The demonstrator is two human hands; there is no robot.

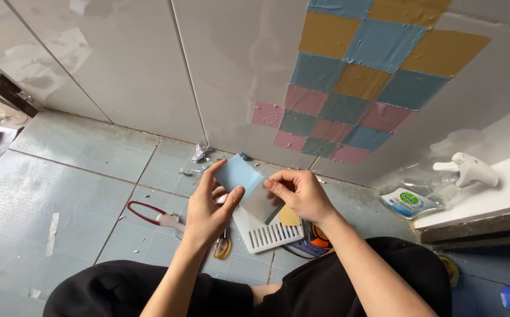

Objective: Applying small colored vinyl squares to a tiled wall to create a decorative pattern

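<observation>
My left hand (209, 206) and my right hand (299, 192) together hold a light blue square sticker sheet (238, 174) above the floor. The left fingers pinch its blue part; the right fingers pinch the translucent backing (261, 202) that hangs off its lower right side. On the white wall tile (237, 70) ahead is a patchwork of yellow, blue and pink square stickers (355, 82). Under my hands lie a white slotted drain cover (269, 235) and a yellow sticker piece (289, 217).
Red-handled scissors (149, 213) lie on the grey floor tile (84, 170) left of my hands. A clear spray bottle (431, 188) lies by a white ledge (502, 188) at right. Crumpled scraps (199, 154) sit at the wall base. My black-clad knees fill the bottom.
</observation>
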